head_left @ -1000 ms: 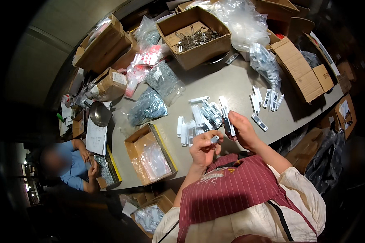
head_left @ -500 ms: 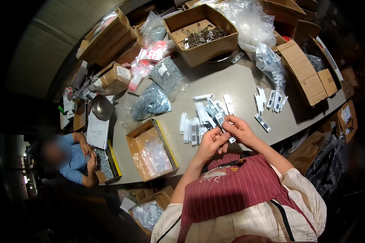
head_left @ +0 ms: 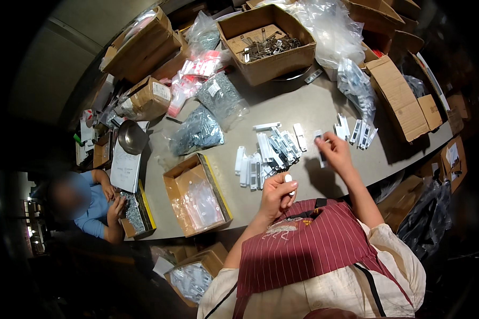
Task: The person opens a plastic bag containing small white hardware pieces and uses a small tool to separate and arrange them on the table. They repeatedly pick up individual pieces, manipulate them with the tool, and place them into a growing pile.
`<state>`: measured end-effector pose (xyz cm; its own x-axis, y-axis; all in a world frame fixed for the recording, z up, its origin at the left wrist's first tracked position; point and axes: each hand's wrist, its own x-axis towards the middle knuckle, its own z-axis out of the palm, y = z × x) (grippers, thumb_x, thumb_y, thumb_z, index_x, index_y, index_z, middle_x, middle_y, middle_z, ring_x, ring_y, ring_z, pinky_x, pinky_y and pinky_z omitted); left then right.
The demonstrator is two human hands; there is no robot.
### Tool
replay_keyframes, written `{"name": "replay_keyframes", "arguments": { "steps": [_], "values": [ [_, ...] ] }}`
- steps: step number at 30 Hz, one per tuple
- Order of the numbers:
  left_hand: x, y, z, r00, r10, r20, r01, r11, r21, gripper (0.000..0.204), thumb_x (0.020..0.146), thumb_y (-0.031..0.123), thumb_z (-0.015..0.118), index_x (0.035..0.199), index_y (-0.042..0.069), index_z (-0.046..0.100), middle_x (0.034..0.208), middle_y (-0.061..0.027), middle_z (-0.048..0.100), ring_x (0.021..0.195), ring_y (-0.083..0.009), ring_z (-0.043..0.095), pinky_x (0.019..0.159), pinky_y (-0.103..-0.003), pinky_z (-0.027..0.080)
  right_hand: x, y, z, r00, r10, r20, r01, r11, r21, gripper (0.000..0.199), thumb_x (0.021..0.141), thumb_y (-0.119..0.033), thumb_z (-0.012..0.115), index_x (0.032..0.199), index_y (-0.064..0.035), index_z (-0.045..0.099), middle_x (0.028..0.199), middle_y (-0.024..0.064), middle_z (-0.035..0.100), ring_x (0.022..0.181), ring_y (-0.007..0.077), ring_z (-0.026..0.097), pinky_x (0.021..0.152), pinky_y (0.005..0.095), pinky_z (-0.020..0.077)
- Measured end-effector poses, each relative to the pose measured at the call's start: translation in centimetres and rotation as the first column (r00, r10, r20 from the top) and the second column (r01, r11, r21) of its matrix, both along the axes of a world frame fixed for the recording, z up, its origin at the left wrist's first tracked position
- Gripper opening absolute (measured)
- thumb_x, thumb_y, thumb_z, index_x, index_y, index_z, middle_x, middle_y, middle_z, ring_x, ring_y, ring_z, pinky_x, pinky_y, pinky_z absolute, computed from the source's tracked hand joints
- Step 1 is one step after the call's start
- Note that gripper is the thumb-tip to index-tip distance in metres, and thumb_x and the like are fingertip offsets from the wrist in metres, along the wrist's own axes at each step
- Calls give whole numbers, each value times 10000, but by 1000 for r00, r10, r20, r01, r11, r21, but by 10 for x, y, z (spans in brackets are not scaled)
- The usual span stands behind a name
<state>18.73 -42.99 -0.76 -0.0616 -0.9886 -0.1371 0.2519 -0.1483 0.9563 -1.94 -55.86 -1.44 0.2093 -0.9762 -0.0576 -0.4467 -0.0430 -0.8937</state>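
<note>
My left hand (head_left: 277, 194), near the table's front edge, is closed around a small white piece (head_left: 289, 184) whose rounded end shows by the thumb. Farther right, my right hand (head_left: 336, 152) pinches a slim white-and-dark strip-shaped part (head_left: 321, 150) between thumb and fingers, over the tabletop. Left of that hand lies a loose pile of similar slim white parts (head_left: 275, 149), some with dark slots. Beyond the right hand sits a smaller group of the same parts (head_left: 361, 133).
An open box of metal pieces (head_left: 234, 29) stands at the back. Bags of small parts (head_left: 197, 130) and a box with clear bags (head_left: 172, 196) are at left. A cardboard box (head_left: 399, 98) is at right. A co-worker (head_left: 93, 204) sits at far left.
My hands were together over the pile's near edge. Now they are apart: the right has moved right with a strip-shaped part, and the left stays near the front edge with a white piece.
</note>
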Motion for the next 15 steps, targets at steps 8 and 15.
{"name": "replay_keyframes", "arguments": {
  "steps": [8,15],
  "values": [
    [7,-7,17,711,-76,-699,370,886,280,244,913,136,519,1093,-28,538,851,-182,639,579,-129,547,441,-210,420,9,-45,-25,772,-128,-622,-139,922,-363,408,937,-401,607,1035,-9,549,706,176,673,663,382,676,573,478,517],
    [-10,-9,40,929,-181,-322,307,864,399,185,959,145,544,1056,-8,579,906,-118,619,700,-107,553,525,-220,440,50,-60,-57,804,110,-584,-279,938,-207,321,867,-291,650,942,13,580,825,228,678,770,408,668,686,507,530]
  ]
}}
